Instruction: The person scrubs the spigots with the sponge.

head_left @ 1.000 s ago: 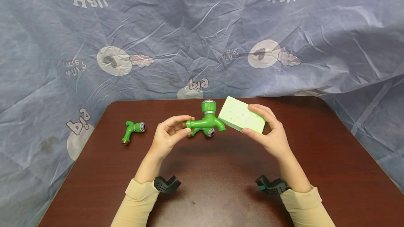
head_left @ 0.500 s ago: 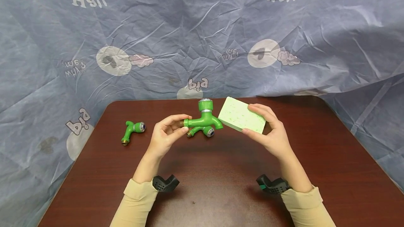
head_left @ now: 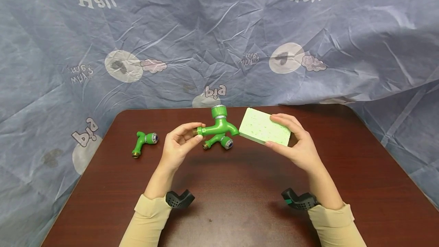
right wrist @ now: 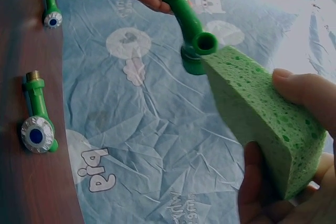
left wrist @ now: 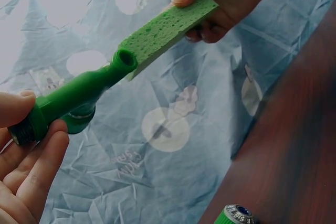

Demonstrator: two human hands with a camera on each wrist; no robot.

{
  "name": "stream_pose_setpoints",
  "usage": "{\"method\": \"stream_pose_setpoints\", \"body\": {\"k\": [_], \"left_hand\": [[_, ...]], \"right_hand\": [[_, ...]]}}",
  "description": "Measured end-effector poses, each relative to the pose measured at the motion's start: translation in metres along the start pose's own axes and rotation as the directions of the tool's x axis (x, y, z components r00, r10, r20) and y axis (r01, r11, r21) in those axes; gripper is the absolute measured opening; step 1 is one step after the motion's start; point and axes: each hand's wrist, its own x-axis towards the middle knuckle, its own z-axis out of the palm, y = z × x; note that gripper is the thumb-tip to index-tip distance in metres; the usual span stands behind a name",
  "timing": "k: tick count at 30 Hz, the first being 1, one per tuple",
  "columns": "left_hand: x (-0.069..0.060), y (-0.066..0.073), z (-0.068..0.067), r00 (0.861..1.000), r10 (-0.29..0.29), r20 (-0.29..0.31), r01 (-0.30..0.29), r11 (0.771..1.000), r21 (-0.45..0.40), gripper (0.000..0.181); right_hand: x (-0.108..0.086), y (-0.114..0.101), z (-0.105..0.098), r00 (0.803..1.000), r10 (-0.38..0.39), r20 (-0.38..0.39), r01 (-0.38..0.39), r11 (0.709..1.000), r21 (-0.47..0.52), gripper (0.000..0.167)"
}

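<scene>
Above the table, my left hand (head_left: 178,146) pinches a green faucet (head_left: 219,125) by its threaded inlet end, knob up and spout toward the right. My right hand (head_left: 298,142) grips a light green sponge (head_left: 264,127) by its right end, thumb below and fingers on top in the head view. The sponge's left corner is right at the spout's mouth; in the right wrist view the sponge (right wrist: 262,114) seems to meet the faucet (right wrist: 186,22) there, though firm contact is hard to tell. A second green faucet (head_left: 224,142) lies on the table behind the held one, partly hidden by it.
A third green faucet (head_left: 142,144) lies at the left of the dark brown table (head_left: 219,201). Behind the table's back edge hangs a wrinkled blue printed cloth (head_left: 192,41). Black camera mounts (head_left: 180,199) sit on both wrists.
The held faucet has shifted left and slightly up, and its spout has tilted up a little. The sponge has moved slightly right and down. Both hands keep their holds.
</scene>
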Motion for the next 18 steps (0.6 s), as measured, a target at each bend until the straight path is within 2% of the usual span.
{"method": "stream_pose_setpoints", "body": {"k": [3, 6, 10, 14, 18], "left_hand": [[0.0, -0.001, 0.0, 1.0, -0.003, -0.03, 0.003, 1.0, -0.002, 0.032], [0.0, -0.001, -0.001, 0.998, -0.004, -0.055, 0.003, 1.0, -0.001, 0.032], [0.0, 0.0, 0.0, 0.998, -0.004, -0.058, 0.004, 1.0, -0.006, 0.032], [0.001, 0.0, 0.001, 0.998, -0.001, -0.068, 0.001, 1.0, -0.002, 0.032], [0.001, -0.001, 0.003, 0.996, 0.005, -0.09, -0.003, 1.0, 0.015, 0.034]], "right_hand": [[-0.001, 0.001, -0.003, 0.999, 0.007, 0.043, -0.006, 1.0, -0.027, 0.063], [-0.001, 0.002, -0.003, 0.992, -0.004, 0.125, 0.007, 1.0, -0.029, 0.063], [-0.002, 0.002, -0.003, 0.979, -0.023, 0.202, 0.032, 0.999, -0.04, 0.065], [-0.002, 0.002, -0.004, 0.969, -0.09, 0.23, 0.101, 0.994, -0.039, 0.067], [0.0, -0.011, 0.001, 0.952, -0.157, 0.263, 0.16, 0.987, 0.012, 0.066]]}}
